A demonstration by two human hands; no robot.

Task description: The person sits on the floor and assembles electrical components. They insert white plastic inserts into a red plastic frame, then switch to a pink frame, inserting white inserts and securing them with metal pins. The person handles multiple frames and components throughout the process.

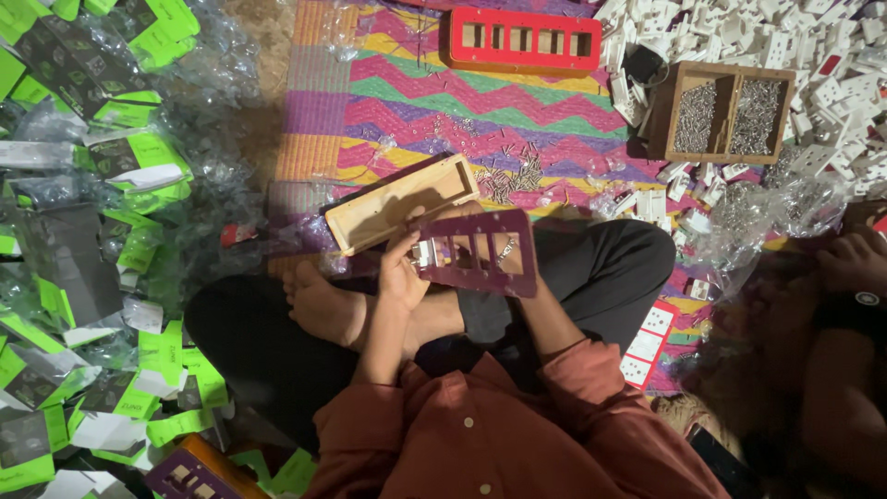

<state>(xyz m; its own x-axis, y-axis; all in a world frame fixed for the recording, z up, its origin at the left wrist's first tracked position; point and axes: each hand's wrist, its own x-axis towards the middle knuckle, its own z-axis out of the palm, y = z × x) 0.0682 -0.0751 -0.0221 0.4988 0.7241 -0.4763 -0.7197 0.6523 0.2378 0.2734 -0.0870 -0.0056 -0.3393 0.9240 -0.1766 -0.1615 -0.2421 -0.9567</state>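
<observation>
along the left edge of the floor lay a heap of green and grey cartons (pixel 111 166) mixed with crumpled clear wrap. moving right, a zigzag woven mat (pixel 480 102) covered the middle of the floor, and an open wooden box (pixel 397 203) rested at its near edge, just beside the sitter's bare feet. the left hand (pixel 402 273) was curled around the left end of a dark red slotted plate (pixel 480 251), thumb pressing a small white part into one slot; the plate sat over the crossed legs, touching the wooden box's corner. the right hand was hidden behind the plate, so i could not tell how it held. loose screws (pixel 513 176) were scattered on the mat just beyond. a brighter red slotted frame (pixel 524 39) lay at the mat's far edge. farther right stood a two-compartment wooden tray of screws (pixel 730 113), amid a pile of white switch parts (pixel 813 55), and another person's hand (pixel 855 259) at the right edge. it looked like seating parts into the plate's slots; the next move would call for steady alignment of a piece with an empty slot.
</observation>
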